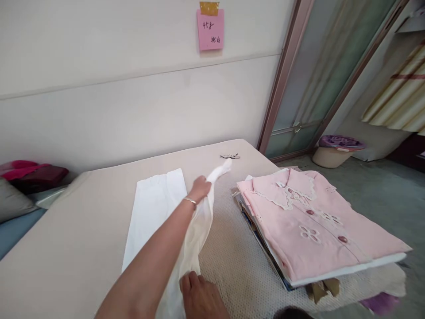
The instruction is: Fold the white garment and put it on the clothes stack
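My left hand [200, 188] is stretched well out ahead of me, fingers closed in a pinch on the far end of the white garment [152, 212], and a loose tail of its cloth sticks up and away to the right beyond my knuckles. My right hand [201, 294] sits close to my body at the bottom of the view, its grip closed on the near end of the same fold of fabric. Between the two grips the cloth hangs as a raised, slightly slack ridge running almost straight away from me, tilted a little to the right at the far end. That is the garment's long axis, and I hold it at both ends. The rest of the white garment lies flat on the bed [66, 239] to the left of this ridge, a long smooth panel running the same near-to-far way, so the flat part lies leftward from both grips and the lifted edge is its right-hand side. To the right, apart from my hands, a folded pink blouse [312, 221] tops a stack of clothes on a knobbly cream mat [232, 261]. The right hand is much the nearer to me; the left holds the far corner.
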The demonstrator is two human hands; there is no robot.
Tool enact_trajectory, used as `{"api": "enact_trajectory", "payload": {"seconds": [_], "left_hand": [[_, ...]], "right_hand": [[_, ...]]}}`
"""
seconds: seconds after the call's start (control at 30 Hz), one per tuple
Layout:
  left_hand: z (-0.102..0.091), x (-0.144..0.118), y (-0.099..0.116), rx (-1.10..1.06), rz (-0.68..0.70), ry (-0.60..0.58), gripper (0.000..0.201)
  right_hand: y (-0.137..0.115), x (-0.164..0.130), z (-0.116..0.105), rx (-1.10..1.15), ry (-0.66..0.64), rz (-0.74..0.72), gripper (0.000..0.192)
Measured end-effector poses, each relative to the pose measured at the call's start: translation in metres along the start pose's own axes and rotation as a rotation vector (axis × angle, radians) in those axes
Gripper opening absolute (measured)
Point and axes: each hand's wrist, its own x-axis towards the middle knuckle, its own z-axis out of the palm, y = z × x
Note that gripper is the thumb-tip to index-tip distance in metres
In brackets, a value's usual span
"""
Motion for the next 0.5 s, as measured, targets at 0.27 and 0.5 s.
{"api": "enact_trajectory", "payload": {"seconds": [0.27, 0.5], "left_hand": [[-0.183, -0.105, -0.121, -0.586, -0.151, 0.477, 0.008], [-0.185, -0.162, -0.218, -0.917, -0.543, 0.581, 0.012]], "right_hand": [[-0.009, -0.016, -0.046, -0.067, -0.147, -0.072, 0.052], [-0.001, -0.024, -0.065, 0.005, -0.235, 0.008, 0.042]]}}
